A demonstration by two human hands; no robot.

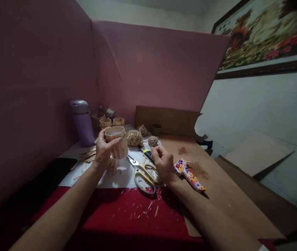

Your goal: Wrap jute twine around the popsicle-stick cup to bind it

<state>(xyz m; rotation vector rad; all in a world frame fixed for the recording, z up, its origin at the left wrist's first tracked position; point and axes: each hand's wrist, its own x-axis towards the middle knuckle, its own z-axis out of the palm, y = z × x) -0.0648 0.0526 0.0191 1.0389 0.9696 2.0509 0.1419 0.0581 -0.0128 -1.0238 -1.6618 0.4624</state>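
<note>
My left hand is wrapped round a cup covered with upright wooden sticks, its open top facing up, above the white paper. My right hand is closed in a pinch to the right of the cup; what its fingers hold, if anything, is too small to make out. Just beyond that hand sits a small ball of twine. Scissors with gold handles lie between my hands, beside a yellow and black cutter. A flower-patterned glue gun lies right of my right hand.
Larger twine balls, a dark pot and two stick-covered cups stand behind. A purple bottle and loose wooden sticks are at left. Wood scraps litter the red cloth; a brown board lies right.
</note>
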